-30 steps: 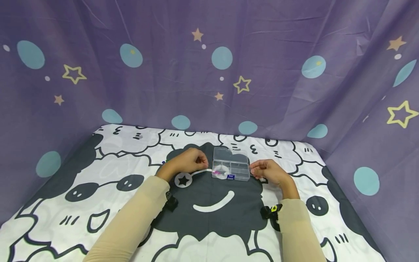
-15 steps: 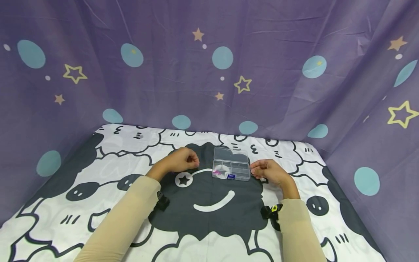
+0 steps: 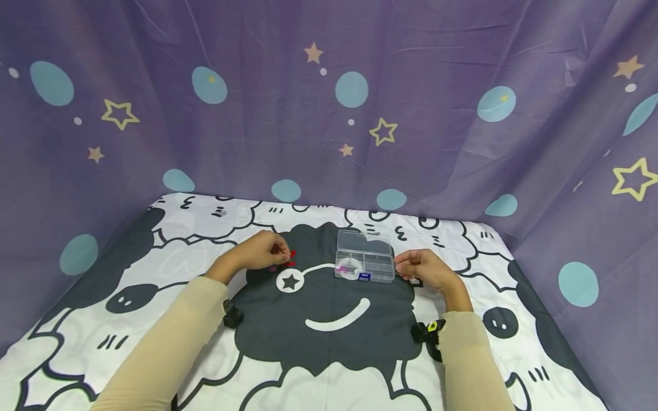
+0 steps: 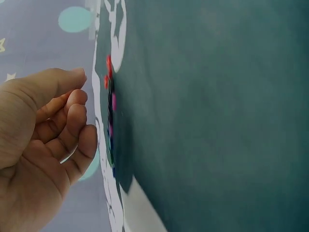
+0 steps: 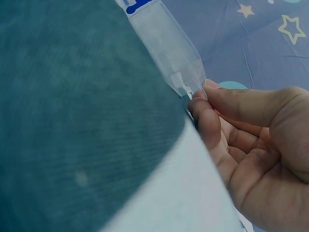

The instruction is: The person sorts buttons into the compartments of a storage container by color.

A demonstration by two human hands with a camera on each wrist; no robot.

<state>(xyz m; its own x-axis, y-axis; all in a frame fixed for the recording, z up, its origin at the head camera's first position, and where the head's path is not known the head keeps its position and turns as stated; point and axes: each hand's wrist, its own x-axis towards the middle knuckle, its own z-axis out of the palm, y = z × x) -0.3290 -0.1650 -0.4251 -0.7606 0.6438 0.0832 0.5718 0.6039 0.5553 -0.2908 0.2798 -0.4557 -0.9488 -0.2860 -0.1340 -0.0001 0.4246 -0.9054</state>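
A clear compartment box (image 3: 379, 267) lies on the dark patch of the cloth, its lid (image 3: 364, 242) folded back. A small pink piece (image 3: 341, 268) shows in its left part, and a blue latch (image 3: 364, 276) sits at the front. Thumb and index finger of my right hand (image 3: 424, 268) pinch the box's right end; the right wrist view shows them at the corner of the box (image 5: 166, 46). My left hand (image 3: 263, 251), loosely curled with nothing visible in it, hovers beside small red pieces (image 3: 292, 257). In the left wrist view, red, pink, blue and green pieces (image 4: 114, 101) lie beyond the fingertips.
A cloth with cartoon sheep (image 3: 329, 342) covers the table. Behind it and at both sides hangs a purple curtain (image 3: 288, 137) with stars and blue ovals. Black wrist cameras (image 3: 233, 315) sit below both hands.
My left hand has moved leftward, away from the box, bringing the red pieces into sight beside it. The right hand and the box have stayed in place.
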